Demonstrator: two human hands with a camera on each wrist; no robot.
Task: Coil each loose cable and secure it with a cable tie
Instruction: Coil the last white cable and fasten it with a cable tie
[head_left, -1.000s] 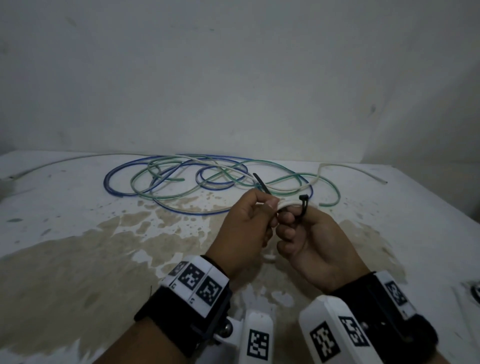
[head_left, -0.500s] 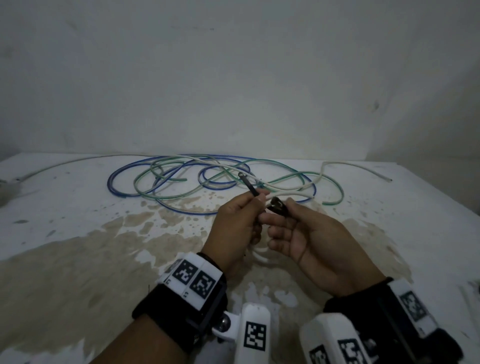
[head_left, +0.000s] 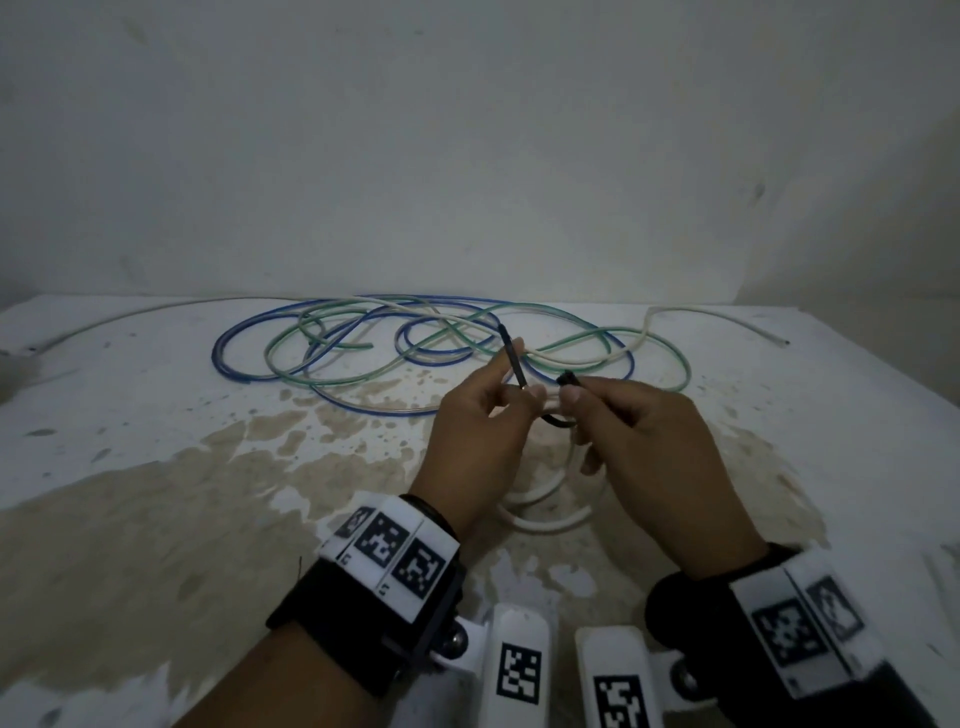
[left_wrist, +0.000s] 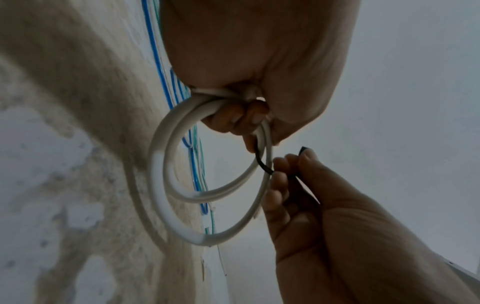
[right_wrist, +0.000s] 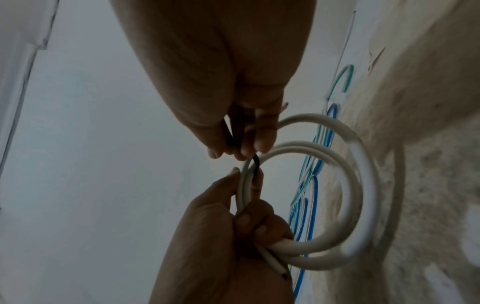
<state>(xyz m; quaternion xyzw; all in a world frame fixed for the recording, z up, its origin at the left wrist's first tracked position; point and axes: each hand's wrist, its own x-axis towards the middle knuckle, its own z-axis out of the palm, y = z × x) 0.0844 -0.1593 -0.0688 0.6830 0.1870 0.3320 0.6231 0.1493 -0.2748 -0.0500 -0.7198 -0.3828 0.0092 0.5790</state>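
My left hand (head_left: 519, 402) grips a small white cable coil (head_left: 545, 514) at its top, and the loops hang below above the table. A black cable tie (head_left: 511, 358) passes round the coil's strands. Its tail sticks up past my left fingers, and my right hand (head_left: 571, 397) pinches the other end. In the left wrist view the coil (left_wrist: 161, 185) hangs from my curled fingers (left_wrist: 233, 119), with the tie (left_wrist: 261, 162) running to my right fingertips (left_wrist: 280, 164). The right wrist view shows the tie (right_wrist: 256, 162) between both hands beside the coil (right_wrist: 358, 185).
Loose blue cable (head_left: 228, 348), green cable (head_left: 571, 338) and a long white cable (head_left: 644, 338) lie tangled at the back of the stained white table (head_left: 156, 467), near the wall. The table's right edge (head_left: 883, 374) slants off to the right.
The tie's head end went from lying over the coil into my right hand's pinch. My hands moved slightly apart, the tail now stands up by my left fingers, and more of the coil shows.
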